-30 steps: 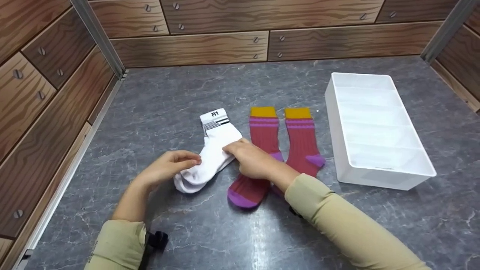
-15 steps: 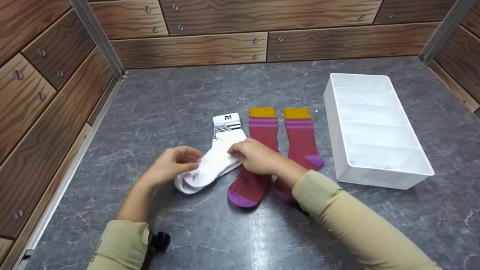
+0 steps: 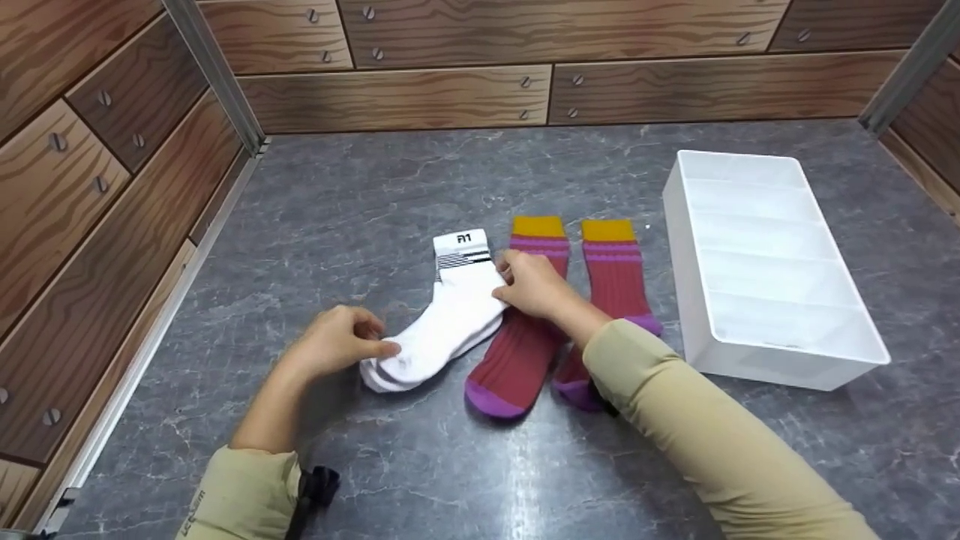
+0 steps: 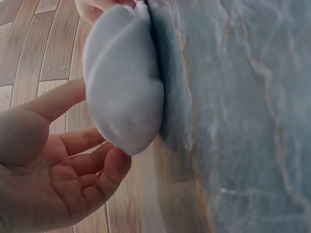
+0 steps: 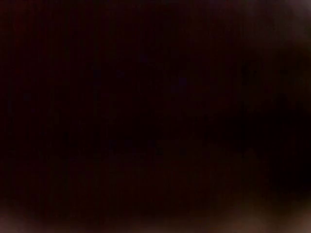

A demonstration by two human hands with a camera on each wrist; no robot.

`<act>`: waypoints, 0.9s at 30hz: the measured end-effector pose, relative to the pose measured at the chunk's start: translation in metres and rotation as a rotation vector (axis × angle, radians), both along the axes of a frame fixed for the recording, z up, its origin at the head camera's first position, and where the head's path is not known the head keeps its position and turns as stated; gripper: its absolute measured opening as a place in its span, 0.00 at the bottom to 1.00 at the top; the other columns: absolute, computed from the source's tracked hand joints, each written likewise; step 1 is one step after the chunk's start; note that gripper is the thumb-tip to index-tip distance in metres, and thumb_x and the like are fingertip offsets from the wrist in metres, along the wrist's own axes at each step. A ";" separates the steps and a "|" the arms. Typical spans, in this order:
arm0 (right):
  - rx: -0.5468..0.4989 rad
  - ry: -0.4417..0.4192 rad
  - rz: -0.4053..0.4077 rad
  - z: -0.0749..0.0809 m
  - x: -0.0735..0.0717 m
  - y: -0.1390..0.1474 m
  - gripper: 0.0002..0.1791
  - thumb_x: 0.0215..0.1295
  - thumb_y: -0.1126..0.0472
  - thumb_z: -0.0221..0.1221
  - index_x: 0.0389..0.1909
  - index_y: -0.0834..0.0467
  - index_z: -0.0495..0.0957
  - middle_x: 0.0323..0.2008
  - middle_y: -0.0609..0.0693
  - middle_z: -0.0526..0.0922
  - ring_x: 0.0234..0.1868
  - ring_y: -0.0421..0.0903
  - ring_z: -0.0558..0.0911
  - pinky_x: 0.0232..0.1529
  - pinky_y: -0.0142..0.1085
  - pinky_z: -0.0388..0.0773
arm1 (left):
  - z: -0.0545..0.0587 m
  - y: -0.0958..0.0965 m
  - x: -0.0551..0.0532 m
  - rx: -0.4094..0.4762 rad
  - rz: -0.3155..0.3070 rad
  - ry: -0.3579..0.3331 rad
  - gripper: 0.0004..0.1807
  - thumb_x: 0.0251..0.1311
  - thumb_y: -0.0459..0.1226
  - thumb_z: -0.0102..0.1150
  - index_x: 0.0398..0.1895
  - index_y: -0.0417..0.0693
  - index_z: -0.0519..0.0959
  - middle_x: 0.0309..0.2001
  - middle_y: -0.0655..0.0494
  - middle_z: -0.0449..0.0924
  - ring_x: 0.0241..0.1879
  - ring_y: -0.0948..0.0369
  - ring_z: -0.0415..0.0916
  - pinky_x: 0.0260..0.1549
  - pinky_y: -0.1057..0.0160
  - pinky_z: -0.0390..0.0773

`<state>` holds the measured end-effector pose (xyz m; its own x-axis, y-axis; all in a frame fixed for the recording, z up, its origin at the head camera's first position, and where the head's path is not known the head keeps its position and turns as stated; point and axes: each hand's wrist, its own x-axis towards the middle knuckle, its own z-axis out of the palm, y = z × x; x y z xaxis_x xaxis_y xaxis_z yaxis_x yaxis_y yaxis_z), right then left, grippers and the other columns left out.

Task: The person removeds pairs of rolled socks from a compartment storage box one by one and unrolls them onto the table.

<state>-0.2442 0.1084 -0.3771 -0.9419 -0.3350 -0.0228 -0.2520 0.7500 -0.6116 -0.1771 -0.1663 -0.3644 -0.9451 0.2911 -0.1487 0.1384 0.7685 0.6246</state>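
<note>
A pair of white socks (image 3: 450, 319), one laid over the other, has black stripes at the cuffs and toes toward the near left. My left hand (image 3: 341, 341) is at their toe end, thumb and fingers loosely spread around it. In the left wrist view the fingertips sit right at the rounded white sock toe (image 4: 126, 97). My right hand (image 3: 536, 285) is at the heel side, thumb and index apart at the sock's edge. Beneath it lies one maroon sock (image 3: 517, 367) with mustard cuff and purple toe; its match (image 3: 615, 281) lies to the right. The right wrist view is dark.
A white box (image 3: 697, 300) with several divided compartments stands on the right of the grey marbled table (image 3: 360, 187). Wood-patterned walls (image 3: 397, 101) enclose the back and sides. A black wrist strap (image 3: 322, 484) shows at the left sleeve.
The white socks' cuff end has swung right and now stands more upright. My right hand has shifted up and right along the heel. My left hand stays by the toes; the view shifted slightly.
</note>
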 end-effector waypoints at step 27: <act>-0.139 0.066 0.108 0.022 0.004 -0.019 0.25 0.59 0.73 0.58 0.59 0.61 0.75 0.56 0.58 0.76 0.37 0.50 0.76 0.41 0.39 0.74 | 0.016 -0.025 0.004 0.305 0.161 0.090 0.13 0.52 0.26 0.57 0.42 0.33 0.82 0.32 0.47 0.80 0.30 0.58 0.75 0.28 0.66 0.77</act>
<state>-0.2401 0.0890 -0.3546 -0.8980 -0.4303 0.0919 -0.3700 0.6255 -0.6869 -0.1726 -0.1917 -0.3480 -0.9878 0.1556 0.0085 0.0961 0.5652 0.8194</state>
